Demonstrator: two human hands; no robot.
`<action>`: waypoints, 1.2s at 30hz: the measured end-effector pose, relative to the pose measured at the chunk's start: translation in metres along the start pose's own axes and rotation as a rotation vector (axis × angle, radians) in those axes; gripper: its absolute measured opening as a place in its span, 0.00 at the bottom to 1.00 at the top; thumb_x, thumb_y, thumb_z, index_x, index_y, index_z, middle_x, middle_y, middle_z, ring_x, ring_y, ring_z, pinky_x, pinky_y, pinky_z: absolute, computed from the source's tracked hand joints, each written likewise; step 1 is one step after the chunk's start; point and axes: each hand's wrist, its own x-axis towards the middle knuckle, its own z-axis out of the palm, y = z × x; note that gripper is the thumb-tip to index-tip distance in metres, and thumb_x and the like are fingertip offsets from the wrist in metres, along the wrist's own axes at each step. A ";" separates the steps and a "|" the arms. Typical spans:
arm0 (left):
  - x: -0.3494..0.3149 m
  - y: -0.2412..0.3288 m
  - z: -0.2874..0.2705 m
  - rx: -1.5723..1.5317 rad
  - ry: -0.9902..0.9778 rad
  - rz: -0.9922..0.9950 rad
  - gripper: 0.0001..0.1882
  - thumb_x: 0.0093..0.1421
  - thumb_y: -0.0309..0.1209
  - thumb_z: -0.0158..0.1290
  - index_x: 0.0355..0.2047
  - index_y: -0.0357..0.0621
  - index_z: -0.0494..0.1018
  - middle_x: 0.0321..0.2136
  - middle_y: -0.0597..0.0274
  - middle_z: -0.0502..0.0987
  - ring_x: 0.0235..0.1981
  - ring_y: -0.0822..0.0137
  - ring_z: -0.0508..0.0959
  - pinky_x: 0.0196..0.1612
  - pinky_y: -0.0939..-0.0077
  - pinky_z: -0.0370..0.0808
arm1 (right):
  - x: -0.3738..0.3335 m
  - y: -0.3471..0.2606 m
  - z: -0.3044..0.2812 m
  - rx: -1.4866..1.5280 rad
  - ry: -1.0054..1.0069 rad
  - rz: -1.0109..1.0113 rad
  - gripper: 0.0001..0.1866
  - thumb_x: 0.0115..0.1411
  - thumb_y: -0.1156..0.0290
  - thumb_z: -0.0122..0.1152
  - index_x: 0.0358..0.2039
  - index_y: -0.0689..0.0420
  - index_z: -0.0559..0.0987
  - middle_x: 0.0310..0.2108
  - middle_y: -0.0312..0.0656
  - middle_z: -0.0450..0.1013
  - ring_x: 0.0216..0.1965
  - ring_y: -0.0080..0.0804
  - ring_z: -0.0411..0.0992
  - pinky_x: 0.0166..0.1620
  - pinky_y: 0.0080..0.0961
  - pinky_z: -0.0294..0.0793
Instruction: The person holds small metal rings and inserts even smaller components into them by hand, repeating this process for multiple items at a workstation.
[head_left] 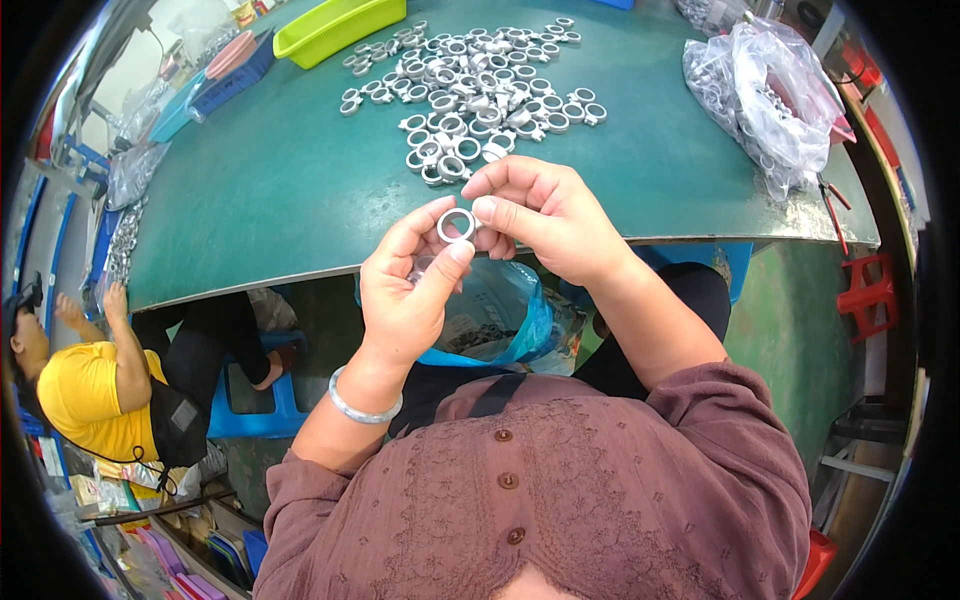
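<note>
A small silver-grey metal ring (442,219) is held up just off the near edge of the green table. My left hand (402,290) pinches it between thumb and fingers, and another ring (421,266) shows partly inside that hand's curled fingers. On the ring's right side, my right hand (562,218) closes its thumb and fingers at the edge; its index finger arches above. Just beyond my hands, a loose pile of similar rings (484,88) with small side lugs spreads over the table (270,190).
A lime-green tray (335,33) stands behind the pile. Clear plastic bags (765,100) of metal parts lie at the right. Below the table edge hangs a blue bag (535,330). At the left sits a person in yellow (95,390); a red stool (868,292) is at the right.
</note>
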 end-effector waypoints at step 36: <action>-0.011 -0.009 -0.013 0.245 -0.081 -0.153 0.10 0.58 0.29 0.49 0.39 0.38 0.69 0.26 0.63 0.74 0.21 0.77 0.73 0.25 0.88 0.68 | 0.032 0.018 -0.005 -1.131 0.107 -0.681 0.05 0.48 0.74 0.55 0.27 0.55 0.76 0.28 0.45 0.67 0.34 0.43 0.67 0.36 0.33 0.67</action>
